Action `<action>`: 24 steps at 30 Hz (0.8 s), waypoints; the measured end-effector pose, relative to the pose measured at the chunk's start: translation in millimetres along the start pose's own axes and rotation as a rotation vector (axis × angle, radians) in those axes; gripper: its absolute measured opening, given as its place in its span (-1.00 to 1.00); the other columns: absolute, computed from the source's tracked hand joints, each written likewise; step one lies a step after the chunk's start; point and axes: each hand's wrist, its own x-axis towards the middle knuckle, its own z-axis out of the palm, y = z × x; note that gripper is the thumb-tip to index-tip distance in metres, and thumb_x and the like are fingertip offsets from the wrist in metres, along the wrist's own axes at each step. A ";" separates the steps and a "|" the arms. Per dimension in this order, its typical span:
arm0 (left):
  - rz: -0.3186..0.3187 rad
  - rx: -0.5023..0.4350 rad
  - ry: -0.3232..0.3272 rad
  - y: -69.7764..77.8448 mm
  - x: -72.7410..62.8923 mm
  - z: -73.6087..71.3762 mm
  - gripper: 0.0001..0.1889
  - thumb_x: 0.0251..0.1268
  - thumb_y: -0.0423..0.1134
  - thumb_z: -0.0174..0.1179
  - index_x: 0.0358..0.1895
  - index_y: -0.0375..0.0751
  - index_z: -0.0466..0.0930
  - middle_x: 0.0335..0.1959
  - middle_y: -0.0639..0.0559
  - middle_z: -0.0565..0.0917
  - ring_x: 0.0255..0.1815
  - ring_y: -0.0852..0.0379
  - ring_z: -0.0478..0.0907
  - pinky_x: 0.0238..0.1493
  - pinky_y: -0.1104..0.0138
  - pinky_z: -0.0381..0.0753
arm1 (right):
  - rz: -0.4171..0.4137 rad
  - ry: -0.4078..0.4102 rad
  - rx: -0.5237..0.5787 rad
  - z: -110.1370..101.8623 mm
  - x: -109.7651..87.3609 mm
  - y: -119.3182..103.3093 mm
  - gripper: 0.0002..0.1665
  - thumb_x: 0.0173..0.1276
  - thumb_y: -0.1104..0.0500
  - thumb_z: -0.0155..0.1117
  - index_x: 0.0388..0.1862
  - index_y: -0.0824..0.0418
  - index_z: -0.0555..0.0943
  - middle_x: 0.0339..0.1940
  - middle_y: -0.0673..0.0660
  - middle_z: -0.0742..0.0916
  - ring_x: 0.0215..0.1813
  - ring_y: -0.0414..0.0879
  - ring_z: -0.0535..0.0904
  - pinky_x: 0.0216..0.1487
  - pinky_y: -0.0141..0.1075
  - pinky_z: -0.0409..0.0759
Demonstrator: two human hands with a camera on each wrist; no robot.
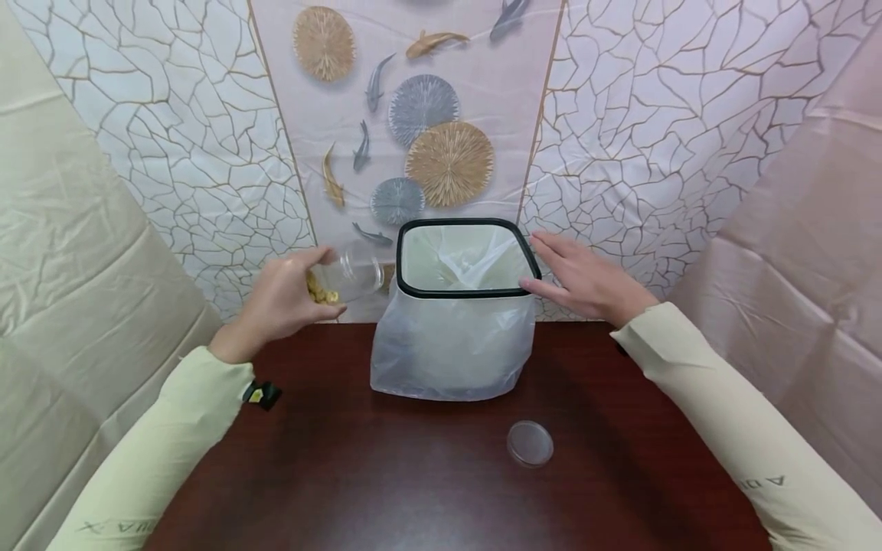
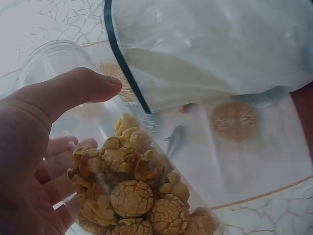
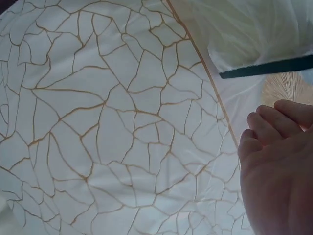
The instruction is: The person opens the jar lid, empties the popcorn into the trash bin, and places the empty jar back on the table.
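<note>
My left hand (image 1: 285, 295) grips a clear plastic jar (image 1: 354, 272), tipped sideways with its open mouth toward the bin. Caramel popcorn (image 2: 132, 191) lies gathered in the jar's bottom end, as the left wrist view shows up close. The trash bin has a black rim (image 1: 468, 294) and is lined with a translucent white bag (image 1: 448, 352) that hangs over its outside. At the bin's right side is my right hand (image 1: 586, 279), its fingers extended and the fingertips at or very near the rim; it holds nothing.
A round clear lid (image 1: 530, 444) lies on the dark red-brown table (image 1: 413, 482), in front and to the right of the bin. Behind the bin hangs a patterned cloth (image 1: 427, 115) with fish and round motifs. Beige cloth (image 1: 76, 321) walls stand at both sides.
</note>
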 end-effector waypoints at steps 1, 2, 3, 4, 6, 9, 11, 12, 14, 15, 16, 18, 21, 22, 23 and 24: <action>0.003 0.009 -0.006 1.5 5.6 -1.1 -0.19 -0.15 -0.18 0.69 0.26 -0.38 0.59 0.01 -0.24 0.79 -0.22 -0.11 0.67 -0.20 0.06 0.67 | -0.006 -0.003 -0.010 1.6 3.1 -0.6 0.03 0.63 -0.38 -0.04 0.77 0.21 0.00 0.78 0.26 0.14 0.77 0.26 0.03 0.70 0.22 0.11; 0.010 0.016 -0.009 3.5 11.0 -2.1 -0.20 -0.15 -0.17 0.68 0.25 -0.36 0.59 0.00 -0.23 0.79 -0.22 -0.11 0.66 -0.19 0.05 0.66 | -0.012 -0.008 -0.018 3.3 6.0 -1.4 0.03 0.63 -0.37 -0.03 0.76 0.23 0.01 0.78 0.27 0.14 0.76 0.26 0.04 0.70 0.21 0.12; 0.021 0.023 -0.011 5.2 16.2 -2.7 -0.21 -0.15 -0.16 0.68 0.25 -0.34 0.59 -0.02 -0.21 0.79 -0.22 -0.11 0.66 -0.19 0.05 0.65 | -0.017 -0.010 -0.026 5.3 8.9 -1.9 0.02 0.63 -0.36 -0.03 0.75 0.25 0.03 0.77 0.28 0.15 0.76 0.27 0.04 0.70 0.21 0.12; 0.030 0.034 -0.016 7.2 21.0 -3.4 -0.22 -0.15 -0.15 0.68 0.24 -0.31 0.59 -0.03 -0.19 0.79 -0.23 -0.10 0.65 -0.20 0.05 0.63 | -0.019 -0.018 -0.025 6.9 11.2 -2.8 0.02 0.63 -0.34 -0.02 0.75 0.27 0.03 0.77 0.29 0.15 0.76 0.27 0.03 0.70 0.21 0.11; 0.051 0.044 -0.026 10.6 29.2 -3.9 -0.23 -0.12 -0.14 0.67 0.24 -0.29 0.59 -0.04 -0.17 0.78 -0.22 -0.10 0.65 -0.19 0.04 0.63 | -0.023 -0.031 -0.028 9.8 14.4 -4.4 0.01 0.64 -0.32 -0.01 0.74 0.29 0.03 0.77 0.31 0.13 0.77 0.29 0.00 0.71 0.20 0.09; 0.078 0.068 -0.036 15.0 38.1 -4.3 -0.22 -0.09 -0.15 0.64 0.28 -0.28 0.57 0.04 -0.18 0.78 -0.11 -0.13 0.69 -0.08 0.00 0.67 | -0.018 -0.040 -0.025 13.5 16.7 -5.6 0.01 0.65 -0.32 -0.03 0.75 0.29 0.01 0.78 0.30 0.11 0.77 0.28 -0.02 0.72 0.20 0.07; 0.081 0.083 -0.040 16.9 42.2 -3.6 -0.19 -0.06 -0.17 0.62 0.35 -0.31 0.54 0.14 -0.21 0.76 0.04 -0.18 0.71 0.05 -0.05 0.68 | -0.018 -0.040 -0.022 17.3 17.6 -4.8 0.00 0.66 -0.32 -0.07 0.75 0.29 0.00 0.78 0.30 0.11 0.78 0.28 -0.02 0.72 0.19 0.07; 0.077 0.090 -0.042 17.7 43.8 -2.9 -0.17 -0.06 -0.17 0.61 0.38 -0.30 0.53 0.20 -0.21 0.75 0.12 -0.19 0.70 0.10 -0.06 0.68 | -0.017 -0.039 -0.014 19.6 17.8 -4.1 -0.01 0.67 -0.33 -0.09 0.75 0.28 0.00 0.78 0.30 0.11 0.77 0.28 -0.02 0.72 0.20 0.07; 0.071 0.103 -0.045 18.8 46.6 -1.3 -0.13 -0.04 -0.17 0.61 0.43 -0.30 0.50 0.29 -0.20 0.71 0.23 -0.21 0.68 0.19 -0.08 0.67 | -0.012 -0.038 0.014 24.5 17.8 -2.5 -0.01 0.67 -0.35 -0.14 0.76 0.26 -0.01 0.79 0.28 0.09 0.78 0.28 -0.03 0.72 0.21 0.06; 0.069 0.110 -0.044 19.0 47.9 -0.3 -0.12 -0.04 -0.17 0.61 0.44 -0.30 0.49 0.31 -0.20 0.70 0.26 -0.21 0.67 0.20 -0.09 0.67 | -0.004 -0.036 0.027 26.9 17.2 -1.6 -0.01 0.67 -0.36 -0.16 0.76 0.25 -0.01 0.79 0.26 0.08 0.78 0.26 -0.04 0.72 0.21 0.06; 0.067 0.115 -0.042 19.2 49.3 0.7 -0.12 -0.04 -0.17 0.61 0.44 -0.29 0.49 0.32 -0.19 0.69 0.26 -0.21 0.67 0.19 -0.09 0.67 | 0.001 -0.035 0.039 29.3 16.8 -0.8 -0.01 0.67 -0.38 -0.19 0.77 0.23 -0.02 0.80 0.25 0.07 0.79 0.25 -0.05 0.72 0.21 0.05; 0.078 0.120 -0.034 19.2 52.3 2.7 -0.13 -0.06 -0.18 0.61 0.43 -0.28 0.49 0.31 -0.19 0.70 0.21 -0.22 0.69 0.14 -0.10 0.69 | 0.005 -0.026 0.067 33.4 15.6 0.5 0.00 0.67 -0.40 -0.21 0.77 0.21 -0.04 0.80 0.24 0.05 0.79 0.25 -0.06 0.72 0.23 0.04; 0.106 0.131 -0.017 18.6 56.9 4.6 -0.14 -0.09 -0.22 0.61 0.41 -0.31 0.51 0.29 -0.20 0.71 0.14 -0.24 0.71 0.07 -0.11 0.70 | 0.008 -0.006 0.081 37.1 14.8 1.5 0.00 0.67 -0.40 -0.21 0.78 0.20 -0.05 0.81 0.22 0.04 0.80 0.22 -0.06 0.72 0.22 0.05; 0.117 0.137 -0.012 18.5 58.5 5.0 -0.13 -0.10 -0.23 0.61 0.41 -0.32 0.51 0.29 -0.21 0.71 0.13 -0.26 0.71 0.07 -0.12 0.70 | 0.004 -0.002 0.080 37.7 14.8 1.6 0.00 0.67 -0.39 -0.21 0.78 0.20 -0.05 0.81 0.23 0.04 0.80 0.22 -0.06 0.72 0.22 0.04; 0.128 0.144 -0.008 18.2 60.0 5.4 -0.13 -0.10 -0.24 0.62 0.40 -0.33 0.51 0.29 -0.22 0.71 0.13 -0.27 0.72 0.07 -0.13 0.70 | 0.002 0.002 0.082 38.0 15.0 1.6 0.00 0.67 -0.39 -0.20 0.78 0.20 -0.05 0.81 0.22 0.04 0.80 0.22 -0.06 0.72 0.22 0.04; 0.135 0.151 -0.006 17.4 61.7 6.2 -0.13 -0.12 -0.24 0.63 0.40 -0.33 0.52 0.30 -0.22 0.70 0.13 -0.27 0.71 0.08 -0.13 0.70 | 0.002 0.005 0.082 38.4 15.5 1.5 0.00 0.67 -0.40 -0.21 0.78 0.19 -0.05 0.81 0.21 0.04 0.80 0.21 -0.06 0.72 0.22 0.05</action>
